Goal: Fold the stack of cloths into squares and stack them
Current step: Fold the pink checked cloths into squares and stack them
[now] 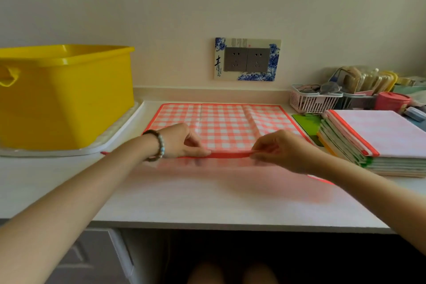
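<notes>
On a white counter (207,200), left of the cloth stack (378,143), a left hand (182,143) and right hand (283,150) pinch a checked cloth's (221,122) near hem, apparently to fold it.

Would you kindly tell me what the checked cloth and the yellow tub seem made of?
The checked cloth: probably thin woven fabric, matte; it shows fold creases and a red bound edge. The yellow tub: most likely moulded plastic; smooth, faintly glossy walls and a thick rim.

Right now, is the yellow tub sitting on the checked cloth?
No, the yellow tub stands on a white tray, left of the checked cloth.
</notes>
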### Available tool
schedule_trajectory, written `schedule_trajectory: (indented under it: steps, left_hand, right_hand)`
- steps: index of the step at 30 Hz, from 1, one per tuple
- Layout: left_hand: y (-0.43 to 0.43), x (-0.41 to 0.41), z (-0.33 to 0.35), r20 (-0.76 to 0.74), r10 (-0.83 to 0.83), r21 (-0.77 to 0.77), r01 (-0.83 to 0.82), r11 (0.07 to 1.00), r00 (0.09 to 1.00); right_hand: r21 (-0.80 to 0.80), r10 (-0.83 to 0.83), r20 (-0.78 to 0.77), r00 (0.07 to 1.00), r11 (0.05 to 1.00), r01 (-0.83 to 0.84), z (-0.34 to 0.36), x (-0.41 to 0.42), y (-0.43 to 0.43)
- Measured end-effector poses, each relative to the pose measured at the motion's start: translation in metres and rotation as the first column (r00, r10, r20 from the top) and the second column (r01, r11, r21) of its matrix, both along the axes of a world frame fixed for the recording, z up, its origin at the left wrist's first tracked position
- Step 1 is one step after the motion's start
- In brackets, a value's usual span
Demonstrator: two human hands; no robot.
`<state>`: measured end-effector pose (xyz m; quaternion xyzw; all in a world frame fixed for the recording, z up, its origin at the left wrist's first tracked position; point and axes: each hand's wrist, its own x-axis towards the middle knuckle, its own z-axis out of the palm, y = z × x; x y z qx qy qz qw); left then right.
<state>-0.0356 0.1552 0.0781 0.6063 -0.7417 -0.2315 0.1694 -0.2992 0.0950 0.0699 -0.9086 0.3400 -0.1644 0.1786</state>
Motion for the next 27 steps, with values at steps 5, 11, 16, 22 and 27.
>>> schedule_trajectory:
  steps: [5, 11, 16, 22, 27]
  left_hand:
    - [-0.024, 0.001, 0.047, 0.109, 0.027, -0.052, -0.022, 0.998, 0.994]
    - [-0.057, -0.001, 0.065, 0.278, 0.174, -0.253, -0.103, 0.962, 0.945]
    - [-0.083, 0.002, 0.049, 0.426, 0.350, -0.469, -0.127, 0.874, 0.835]
    - [-0.106, 0.016, 0.010, 0.526, 0.389, -0.621, 0.029, 0.783, 0.756]
    - [-0.113, 0.014, -0.028, 0.506, 0.262, -0.389, -0.054, 0.920, 0.822]
  right_hand:
    - [-0.159, -0.026, -0.044, 0.999, 0.987, 0.019, 0.044, 0.013, -0.030]
    - [-0.398, -0.140, -0.195, 0.971, 0.916, 0.052, 0.066, 0.030, -0.058]
    - [-0.615, -0.281, -0.190, 0.941, 0.781, 0.109, 0.054, 0.049, -0.085]
    - [-0.618, -0.215, -0.139, 0.967, 0.782, 0.085, 0.013, 0.064, -0.132]
    - [-0.550, -0.178, -0.115, 0.977, 0.831, 0.086, -0.012, 0.070, -0.162]
